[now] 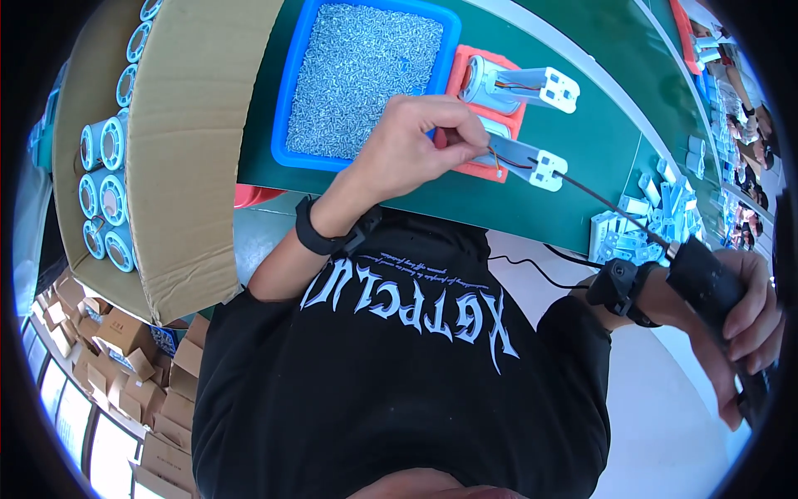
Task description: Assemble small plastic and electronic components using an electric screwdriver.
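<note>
My right hand (pixel 744 320), at the far right, is wrapped round a black electric screwdriver (pixel 706 283). Its long thin shaft reaches left, and the tip meets the white bracket end (pixel 549 170) of a pale blue cylindrical part (pixel 517 156). My left hand (pixel 420 141) pinches thin coloured wires (pixel 495 158) that come out beside this part; a small connector hangs at their end. A second similar part (pixel 492 83) lies just beyond, its bracket end pointing right. Both rest in a red holder (pixel 455 76). My left hand hides some of the nearer part.
Left of the holder stands a blue tray (pixel 283 125) full of small metal screws. A cardboard box (pixel 195 141) with several white-blue cylinders (pixel 114 195) is at the left. Pale blue plastic pieces (pixel 652 216) lie piled on the green table (pixel 582 125). Other people work at the far right.
</note>
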The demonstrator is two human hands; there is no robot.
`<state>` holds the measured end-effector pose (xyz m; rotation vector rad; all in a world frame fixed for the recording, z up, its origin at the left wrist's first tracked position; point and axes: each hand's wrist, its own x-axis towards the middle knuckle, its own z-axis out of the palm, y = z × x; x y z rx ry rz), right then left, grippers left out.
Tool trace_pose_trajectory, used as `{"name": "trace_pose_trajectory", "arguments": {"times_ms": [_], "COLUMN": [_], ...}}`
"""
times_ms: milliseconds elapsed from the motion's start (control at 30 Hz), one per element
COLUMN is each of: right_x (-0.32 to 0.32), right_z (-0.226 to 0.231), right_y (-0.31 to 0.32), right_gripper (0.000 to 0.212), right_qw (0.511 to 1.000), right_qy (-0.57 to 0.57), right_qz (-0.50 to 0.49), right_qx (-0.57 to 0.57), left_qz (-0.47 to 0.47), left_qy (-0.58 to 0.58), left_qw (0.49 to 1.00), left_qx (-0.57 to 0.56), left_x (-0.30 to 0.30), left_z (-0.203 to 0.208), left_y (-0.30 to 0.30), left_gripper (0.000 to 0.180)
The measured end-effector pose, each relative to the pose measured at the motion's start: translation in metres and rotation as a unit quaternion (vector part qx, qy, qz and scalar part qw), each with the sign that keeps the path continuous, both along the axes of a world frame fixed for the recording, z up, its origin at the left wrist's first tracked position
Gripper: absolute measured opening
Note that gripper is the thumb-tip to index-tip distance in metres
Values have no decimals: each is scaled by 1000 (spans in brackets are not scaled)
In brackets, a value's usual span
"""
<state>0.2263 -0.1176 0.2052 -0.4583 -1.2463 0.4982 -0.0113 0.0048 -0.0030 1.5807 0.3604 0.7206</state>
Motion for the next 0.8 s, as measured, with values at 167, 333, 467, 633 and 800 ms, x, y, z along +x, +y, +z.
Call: {"name": "trace_pose_trajectory", "arguments": {"times_ms": [167, 333, 467, 633, 800], "right_x": [-20, -40, -42, -46, -51], "right_z": [-13, -25, -28, -29, -34], "right_y": [15, 29, 30, 30, 32], "right_gripper": [44, 54, 55, 55, 54], "right_qw": [999, 999, 999, 999, 998], "right_qy": [2, 19, 28, 35, 37], "right_qz": [34, 19, 25, 26, 49], "right_qx": [-7, 21, 18, 7, -1], "left_qz": [5, 22, 20, 31, 72], "left_qy": [-2, -57, -73, -65, -93], "left_qw": [998, 994, 992, 992, 985], "left_qx": [-70, -88, -99, -102, 126], "left_x": [6, 13, 14, 15, 17], "left_z": [8, 1, 1, 2, -2], "left_y": [-11, -20, -21, -25, -26], "left_gripper": [10, 12, 11, 13, 16]}}
